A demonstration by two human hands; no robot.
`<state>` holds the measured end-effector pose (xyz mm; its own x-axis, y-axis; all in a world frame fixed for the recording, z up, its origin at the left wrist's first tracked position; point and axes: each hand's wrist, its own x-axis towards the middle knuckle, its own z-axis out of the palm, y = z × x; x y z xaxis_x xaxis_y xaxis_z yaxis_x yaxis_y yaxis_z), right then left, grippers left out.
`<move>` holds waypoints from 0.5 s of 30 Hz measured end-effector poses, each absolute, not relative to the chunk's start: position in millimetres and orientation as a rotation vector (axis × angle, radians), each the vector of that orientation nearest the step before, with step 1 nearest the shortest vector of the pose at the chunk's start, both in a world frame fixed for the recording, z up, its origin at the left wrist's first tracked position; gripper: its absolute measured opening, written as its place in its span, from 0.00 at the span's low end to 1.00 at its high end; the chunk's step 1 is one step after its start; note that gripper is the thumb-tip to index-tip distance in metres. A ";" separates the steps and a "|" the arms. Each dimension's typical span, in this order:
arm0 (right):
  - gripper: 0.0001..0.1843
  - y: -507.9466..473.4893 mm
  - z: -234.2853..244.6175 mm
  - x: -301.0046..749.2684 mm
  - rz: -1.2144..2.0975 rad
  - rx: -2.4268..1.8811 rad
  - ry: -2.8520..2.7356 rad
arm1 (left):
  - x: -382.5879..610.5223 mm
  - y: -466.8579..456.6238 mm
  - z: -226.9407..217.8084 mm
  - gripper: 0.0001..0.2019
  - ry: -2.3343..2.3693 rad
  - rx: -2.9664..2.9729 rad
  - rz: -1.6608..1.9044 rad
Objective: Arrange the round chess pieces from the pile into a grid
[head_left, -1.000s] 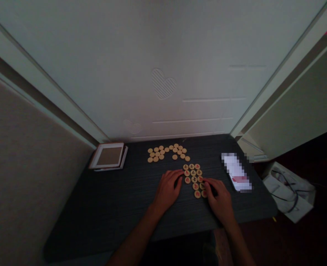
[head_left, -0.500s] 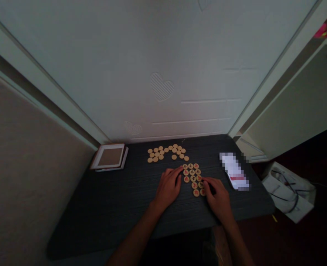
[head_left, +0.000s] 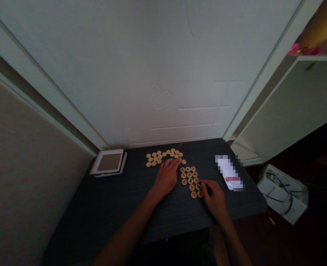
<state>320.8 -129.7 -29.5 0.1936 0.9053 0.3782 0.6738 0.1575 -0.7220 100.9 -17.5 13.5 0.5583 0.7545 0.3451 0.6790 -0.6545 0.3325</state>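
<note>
On a dark table [head_left: 110, 207] lie two groups of round wooden game pieces. The far group [head_left: 157, 157] shows blank faces; the near cluster [head_left: 190, 178] shows red and dark characters. My left hand [head_left: 166, 176] reaches forward, its fingers stretched out, with the fingertips on a blank piece at the right end of the far group. Resting at the lower right edge of the near cluster, my right hand [head_left: 214, 197] has its fingers curled, the fingertips touching a marked piece.
A flat square box [head_left: 108, 162] with a white rim lies at the table's back left. A phone-like object [head_left: 230, 172], blurred, lies at the right. A white door panel stands behind the table. A white bag [head_left: 283, 194] sits on the floor at right.
My left hand has moved forward from the near cluster's left side to the far group of blank pieces. My right hand has stayed by the near cluster. The view tilted slightly.
</note>
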 end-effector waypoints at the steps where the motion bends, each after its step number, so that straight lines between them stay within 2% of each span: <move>1: 0.14 -129.7 -29.4 320.6 0.319 -1.581 -1.542 | 103.1 -10.9 16.9 0.28 1.222 2.682 0.671; 7: 0.13 -130.2 -28.8 319.2 0.287 -1.585 -1.523 | 105.8 11.8 15.2 0.28 1.077 2.960 0.453; 15: 0.13 -130.0 -35.1 321.0 0.270 -1.588 -1.540 | 76.6 3.4 12.1 0.24 1.049 3.061 0.443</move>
<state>321.0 -130.0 -35.1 0.2072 0.8891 0.4080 0.6976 0.1581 -0.6988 76.6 3.4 12.1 0.7577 0.5830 0.2933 0.6168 -0.7866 -0.0296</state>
